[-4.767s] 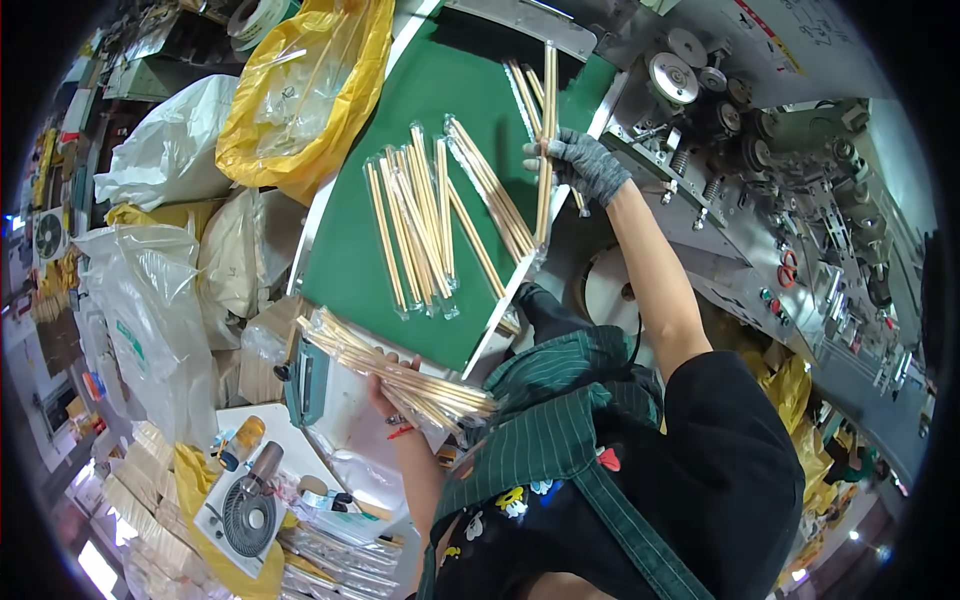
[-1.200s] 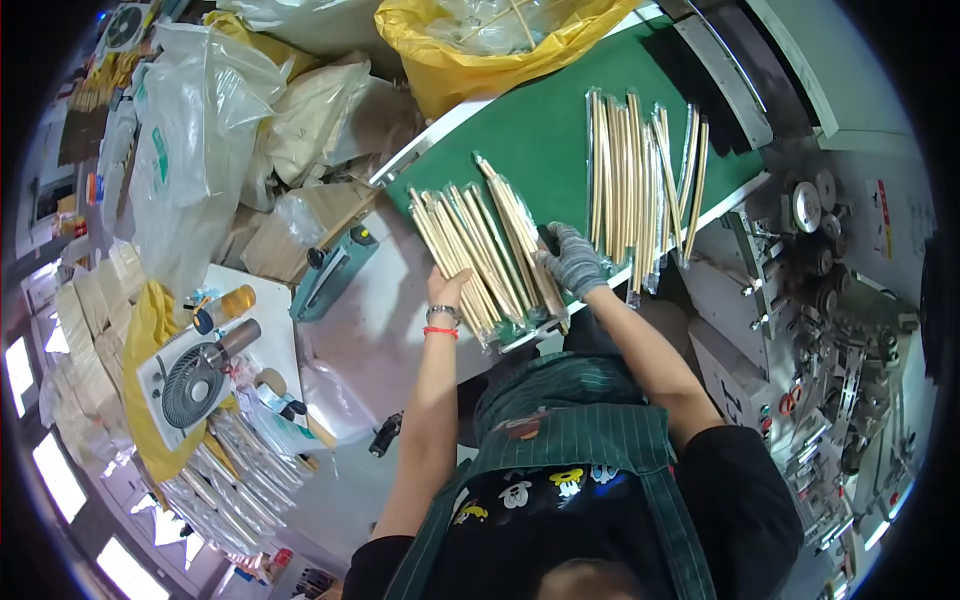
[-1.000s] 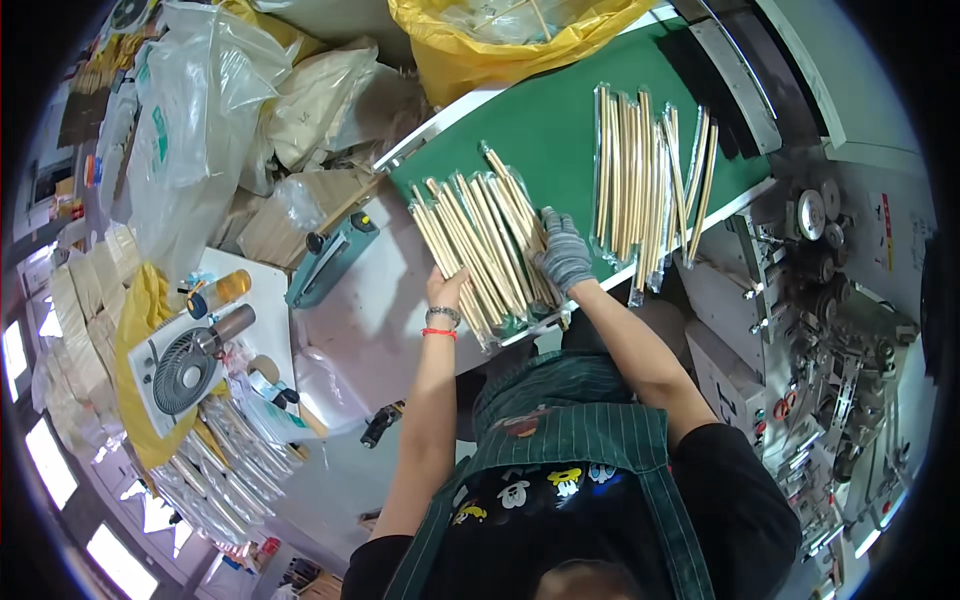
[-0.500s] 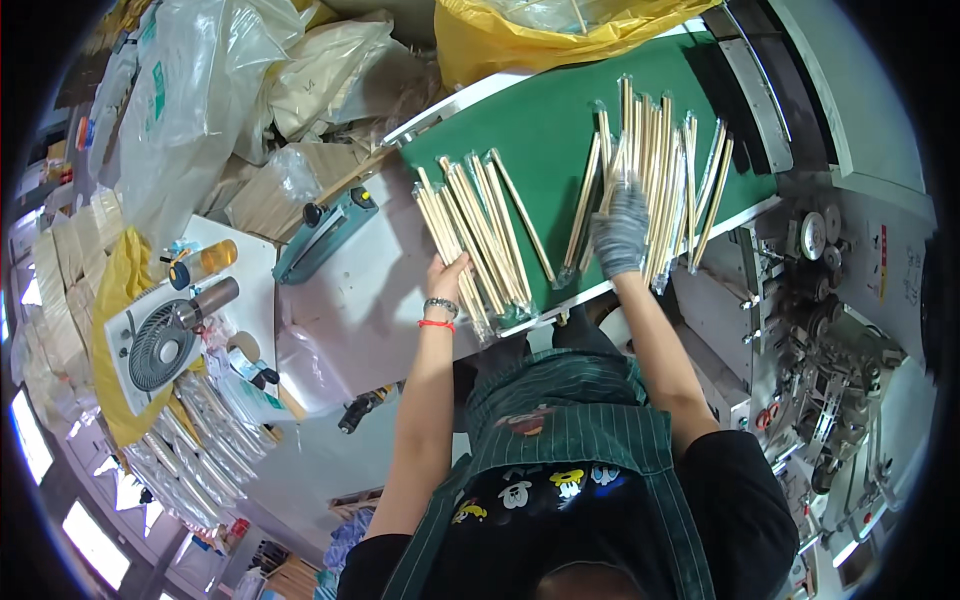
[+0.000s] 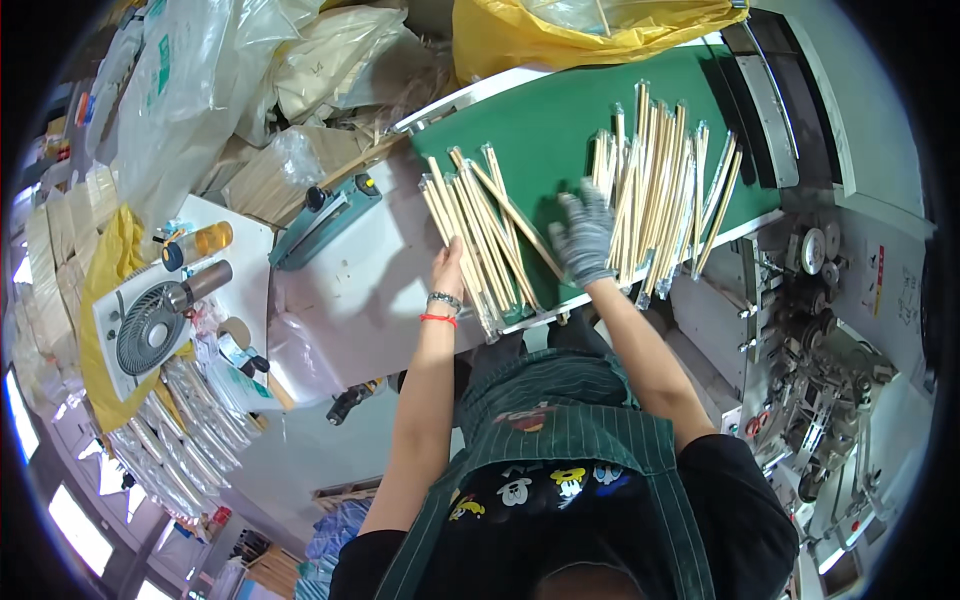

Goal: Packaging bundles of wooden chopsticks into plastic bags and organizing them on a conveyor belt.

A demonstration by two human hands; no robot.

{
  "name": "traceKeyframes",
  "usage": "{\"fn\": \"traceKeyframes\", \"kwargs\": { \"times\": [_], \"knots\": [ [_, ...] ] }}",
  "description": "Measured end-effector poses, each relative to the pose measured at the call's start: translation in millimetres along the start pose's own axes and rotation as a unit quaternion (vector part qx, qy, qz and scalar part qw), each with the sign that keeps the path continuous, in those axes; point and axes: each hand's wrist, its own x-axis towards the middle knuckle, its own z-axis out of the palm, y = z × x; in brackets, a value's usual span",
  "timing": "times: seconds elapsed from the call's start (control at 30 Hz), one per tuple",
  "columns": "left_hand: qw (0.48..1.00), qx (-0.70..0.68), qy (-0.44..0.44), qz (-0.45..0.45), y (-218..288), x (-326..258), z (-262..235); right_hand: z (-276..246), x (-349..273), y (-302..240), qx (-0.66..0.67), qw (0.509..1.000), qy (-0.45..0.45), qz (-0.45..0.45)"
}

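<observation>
Two groups of pale wooden chopsticks in clear plastic sleeves lie on a green work surface. Against the outer edge of the left group rests my bare left hand, thumb along the sticks and fingers partly hidden, apparently gripping them. My right hand, in a grey striped glove, is spread between the two groups. Its fingers are apart, and it is close to a slanting stick that crosses the left group. The larger right group fans out just beyond this glove.
A teal tool with a long arm, resembling a bag sealer, stands left on the pale table. Beyond the green surface sits a yellow bag. A small fan and an amber bottle are far left; machinery stands right.
My right hand has moved left off the right group, and its fingers have spread. Sticks from the gap now sit closer to the right group. The lone stick now slants across the left group.
</observation>
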Motion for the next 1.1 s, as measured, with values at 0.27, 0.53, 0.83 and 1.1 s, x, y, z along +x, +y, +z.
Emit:
{"fn": "traceKeyframes", "kwargs": {
  "times": [0.27,0.53,0.83,1.1],
  "knots": [
    [0.998,0.03,-0.022,0.054,-8,2,-2,32,-5,-19,0.136,0.99,-0.035,0.002],
    [0.996,-0.092,-0.02,0.005,-5,2,6,-7,6,-2,-0.003,0.995,0.096,0.005],
    [0.997,0.049,-0.017,0.055,-15,4,-6,42,-32,-47,0.121,0.986,-0.102,-0.054],
    [0.986,-0.01,-0.164,-0.035,2,-16,14,33,-24,25,0.278,0.957,0.027,0.083]
  ]
}}
